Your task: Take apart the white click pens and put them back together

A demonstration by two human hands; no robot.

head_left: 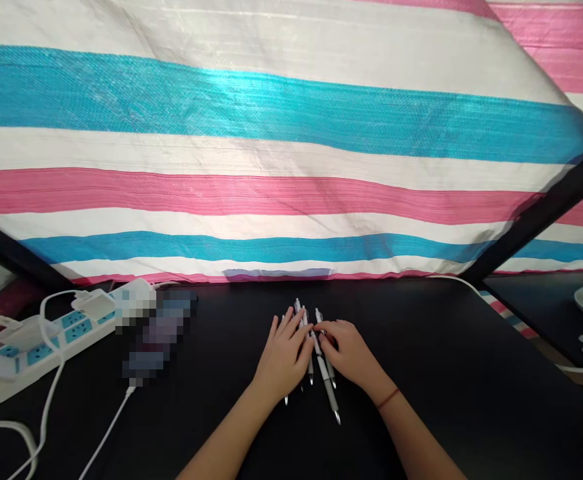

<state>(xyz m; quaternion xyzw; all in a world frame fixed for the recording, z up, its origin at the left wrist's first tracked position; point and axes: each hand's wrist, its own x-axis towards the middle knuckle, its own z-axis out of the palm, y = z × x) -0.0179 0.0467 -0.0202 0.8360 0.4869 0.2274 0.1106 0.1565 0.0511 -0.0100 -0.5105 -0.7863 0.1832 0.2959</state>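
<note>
Several white pens with grey grips lie close together on the black tabletop (211, 413), their metal tips toward me. My left hand (282, 363) rests palm down over the left part of the group, fingers spread, hiding much of the pens there. One long pen (327, 383) slants between my hands, its tip nearest to me. My right hand (348, 350) is curled from the right, with index finger and thumb closed at the upper part of the pens. Another pen (330, 369) runs beneath its fingers. A thin reddish band circles my right wrist.
At left lie a white power strip (78, 331) with plugs and cables, and a blurred-out phone-like object (158, 337) on a white cable (106, 430). A striped sheet (291, 200) hangs behind the table. Black frame bars (536, 213) slant at both sides. A second dark surface (531, 300) stands right.
</note>
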